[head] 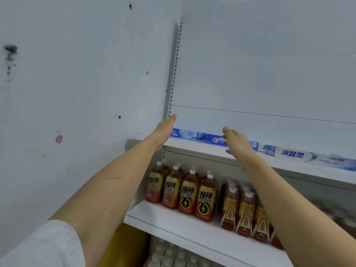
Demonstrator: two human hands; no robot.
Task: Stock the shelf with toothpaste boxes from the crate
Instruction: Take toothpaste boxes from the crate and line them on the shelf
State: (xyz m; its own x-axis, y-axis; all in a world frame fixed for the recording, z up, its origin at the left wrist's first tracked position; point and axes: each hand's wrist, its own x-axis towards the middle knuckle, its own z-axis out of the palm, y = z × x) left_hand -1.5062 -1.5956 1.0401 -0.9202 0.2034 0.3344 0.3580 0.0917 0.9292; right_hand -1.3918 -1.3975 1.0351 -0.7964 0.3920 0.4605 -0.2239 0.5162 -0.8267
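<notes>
A row of toothpaste boxes lies on the upper white shelf (202, 148). At its left end is a blue and white box (185, 134), then a blue Crest box (214, 139), and further right a white box with blue characters (292, 154). My left hand (165, 130) reaches up with straight fingers against the left end of the row. My right hand (236, 140) is raised in front of the Crest box with fingers relaxed and holds nothing. The crate is out of view.
The lower shelf (173, 220) carries brown drink bottles (189, 193) on the left and darker red bottles (244, 214) on the right. White bottle caps (173, 255) show below it. A bare wall (77, 93) stands at left, and something yellow (125, 245) sits low down.
</notes>
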